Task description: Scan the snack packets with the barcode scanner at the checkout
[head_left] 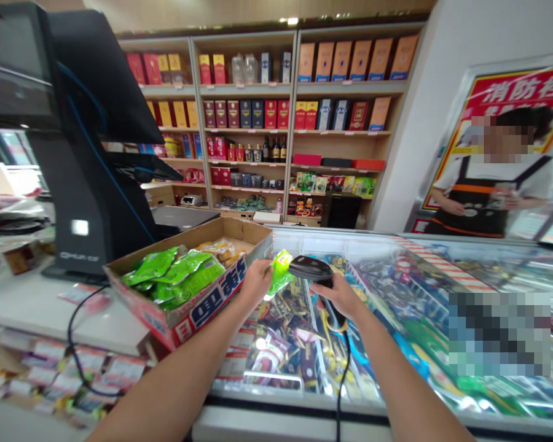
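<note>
My left hand [258,279] is closed on the edge of a small green snack packet [281,270], holding it above the glass-topped freezer. In my right hand [345,294] is a black barcode scanner [311,268], gripped by its handle, with the head turned left toward the packet. The scanner's head is close to the packet, and its light falls on it. Left of my hands stands an open cardboard box [175,325], holding several green packets [177,276] and some yellowish packets [223,250].
A checkout terminal [87,153] stands on the white counter [96,325] at left. The scanner's cable [344,380] hangs over the freezer [239,393] front. A person in a dark apron [470,205] stands beyond it at right. Shelves [244,91] of boxed goods line the back wall.
</note>
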The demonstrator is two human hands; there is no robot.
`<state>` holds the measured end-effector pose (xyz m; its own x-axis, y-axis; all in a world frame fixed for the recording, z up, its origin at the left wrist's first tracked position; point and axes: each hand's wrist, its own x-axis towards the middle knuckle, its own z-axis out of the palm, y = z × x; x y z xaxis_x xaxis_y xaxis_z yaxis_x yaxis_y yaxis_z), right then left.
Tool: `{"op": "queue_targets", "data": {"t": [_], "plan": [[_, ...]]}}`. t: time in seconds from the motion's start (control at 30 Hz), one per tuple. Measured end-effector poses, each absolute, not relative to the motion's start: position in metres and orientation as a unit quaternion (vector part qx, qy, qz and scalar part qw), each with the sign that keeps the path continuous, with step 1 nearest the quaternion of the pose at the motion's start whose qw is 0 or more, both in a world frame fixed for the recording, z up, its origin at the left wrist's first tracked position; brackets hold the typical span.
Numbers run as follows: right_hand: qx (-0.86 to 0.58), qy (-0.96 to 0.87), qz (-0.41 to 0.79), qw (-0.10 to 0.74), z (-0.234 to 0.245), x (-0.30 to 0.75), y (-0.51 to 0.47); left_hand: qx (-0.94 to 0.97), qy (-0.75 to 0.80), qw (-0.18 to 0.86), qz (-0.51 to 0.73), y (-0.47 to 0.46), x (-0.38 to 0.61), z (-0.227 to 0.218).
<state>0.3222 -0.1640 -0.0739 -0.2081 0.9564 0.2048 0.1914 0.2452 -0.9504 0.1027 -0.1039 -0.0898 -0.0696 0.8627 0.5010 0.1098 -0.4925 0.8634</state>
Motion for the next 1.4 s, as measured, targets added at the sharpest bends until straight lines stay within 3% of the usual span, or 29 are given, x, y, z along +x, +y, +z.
{"op": "queue_targets", "data": {"t": [0.33, 0.57, 0.7, 0.93, 1.2, 1.4], "plan": [[-0.422, -0.622, 0.46, 0.473, -0.071, 0.317, -0.166, 0.703, 0.437, 0.175, 0.533, -0.104, 0.101, -0.09], [-0.379, -0.611, 0.494, 0.489, -0.048, 0.28, -0.165, 0.694, 0.495, 0.058, 0.52, -0.134, 0.078, -0.026], [-0.358, -0.647, 0.487, 0.465, -0.019, 0.242, -0.163, 0.67, 0.611, -0.044, 0.419, -0.156, 0.031, 0.017], [-0.337, -0.674, 0.488, 0.441, -0.007, 0.201, -0.161, 0.558, 0.74, -0.168, 0.336, -0.167, -0.042, 0.035], [-0.392, -0.627, 0.467, 0.485, -0.021, 0.235, -0.163, 0.704, 0.554, -0.145, 0.42, -0.163, 0.021, 0.017], [-0.442, -0.579, 0.438, 0.526, -0.045, 0.283, -0.148, 0.769, 0.582, -0.008, 0.265, -0.119, 0.096, -0.044]]}}
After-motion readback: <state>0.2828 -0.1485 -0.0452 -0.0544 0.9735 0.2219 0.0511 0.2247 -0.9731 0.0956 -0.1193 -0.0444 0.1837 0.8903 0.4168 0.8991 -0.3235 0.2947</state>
